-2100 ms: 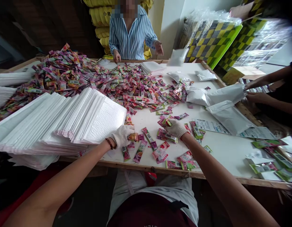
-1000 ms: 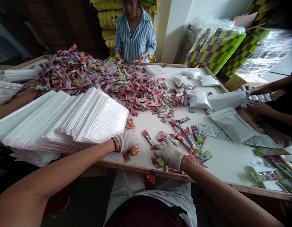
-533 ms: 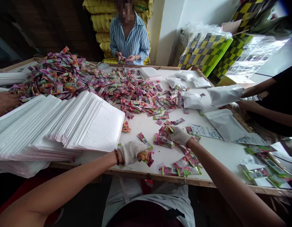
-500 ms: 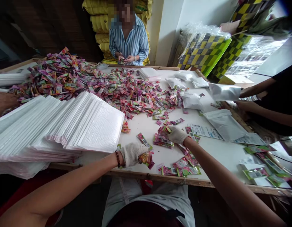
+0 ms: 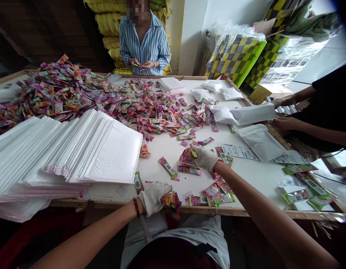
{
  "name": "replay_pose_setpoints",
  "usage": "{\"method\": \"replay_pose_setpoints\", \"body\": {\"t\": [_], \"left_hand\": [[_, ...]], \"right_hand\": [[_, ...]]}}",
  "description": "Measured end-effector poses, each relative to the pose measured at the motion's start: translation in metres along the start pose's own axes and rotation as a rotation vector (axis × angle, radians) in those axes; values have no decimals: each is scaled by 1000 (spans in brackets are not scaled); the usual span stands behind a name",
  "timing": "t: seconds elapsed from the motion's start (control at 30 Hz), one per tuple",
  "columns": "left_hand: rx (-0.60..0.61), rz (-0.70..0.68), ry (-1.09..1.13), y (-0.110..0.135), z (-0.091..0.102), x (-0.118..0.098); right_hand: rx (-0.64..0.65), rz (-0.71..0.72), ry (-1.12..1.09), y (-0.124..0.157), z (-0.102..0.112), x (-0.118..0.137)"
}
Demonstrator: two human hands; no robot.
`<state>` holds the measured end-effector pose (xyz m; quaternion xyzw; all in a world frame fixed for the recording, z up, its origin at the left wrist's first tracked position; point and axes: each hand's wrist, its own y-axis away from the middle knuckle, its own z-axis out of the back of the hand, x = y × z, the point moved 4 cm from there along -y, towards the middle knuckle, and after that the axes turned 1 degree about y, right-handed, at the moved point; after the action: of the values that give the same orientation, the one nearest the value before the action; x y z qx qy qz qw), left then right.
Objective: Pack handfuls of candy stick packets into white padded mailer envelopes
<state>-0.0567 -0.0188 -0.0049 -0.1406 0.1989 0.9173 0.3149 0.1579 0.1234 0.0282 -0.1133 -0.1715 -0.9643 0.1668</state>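
Note:
Both my hands wear white knit gloves. My left hand (image 5: pixel 152 196) is closed round a bunch of colourful sachets (image 5: pixel 170 200) at the table's near edge. My right hand (image 5: pixel 204 158) reaches further out and pinches a sachet on top of a small stack of sachets (image 5: pixel 186 163). Loose sachets (image 5: pixel 167 166) lie between the two hands, and more sachets (image 5: pixel 214 192) lie under my right forearm. A great heap of the same sachets (image 5: pixel 105 101) covers the far left of the white table (image 5: pixel 262 179).
A fanned stack of white bubble mailers (image 5: pixel 66 149) fills the near left. A person in a striped shirt (image 5: pixel 145 41) stands at the far end holding sachets. Another person's arms (image 5: pixel 298 123) at the right handle a white mailer (image 5: pixel 253 113). Printed labels (image 5: pixel 237 150) lie near filled mailers.
My left hand has drawn its bunch of sachets back to the table's near edge. My right hand stays at the small stack. The person at the right has lowered the white mailer.

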Motion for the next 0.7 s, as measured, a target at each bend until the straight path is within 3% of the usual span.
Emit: {"method": "replay_pose_setpoints", "body": {"t": [0.13,0.33,0.5,0.63,0.7], "left_hand": [[35,16,-38,-1,8,-6],[122,-73,-214,-12,24,-17],[-38,-155,-359,-45,48,1],[-68,-53,-306,-64,52,23],[-122,34,-211,-65,52,30]], "right_hand": [[130,10,128,1,-18,10],[112,31,178,-1,-21,11],[80,9,183,18,-21,13],[-12,50,262,32,-28,25],[-37,31,115,36,-34,23]]}}
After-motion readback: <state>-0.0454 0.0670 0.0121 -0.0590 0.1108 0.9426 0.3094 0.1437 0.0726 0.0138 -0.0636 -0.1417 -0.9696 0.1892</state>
